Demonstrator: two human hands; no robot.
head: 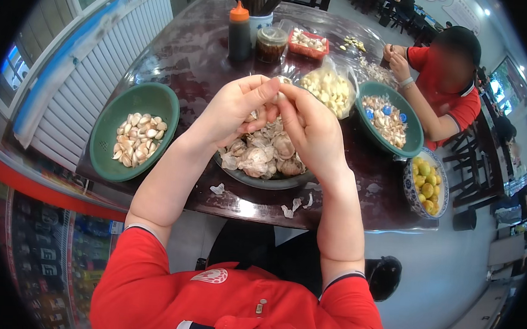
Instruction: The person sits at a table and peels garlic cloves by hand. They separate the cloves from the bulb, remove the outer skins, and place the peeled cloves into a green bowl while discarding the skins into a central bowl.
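My left hand (244,104) and my right hand (311,126) meet above a dark round tray (262,182) heaped with garlic bulbs (254,161). Pale garlic pieces (280,97) are pinched between the fingertips of both hands, partly hidden by them. More garlic rests against the curled fingers of my left hand. To the left stands a green plastic basket (100,154) with unpeeled garlic cloves (139,139). Beyond my right hand lies a clear plastic bag of peeled cloves (329,89).
At right are a green basket (365,130) of garlic and blue caps, and a patterned bowl (409,191) of yellow-green fruit. A sauce bottle (239,36), lidded jar (271,45) and red tray (307,49) stand at the back. A co-worker (445,85) sits across the right corner.
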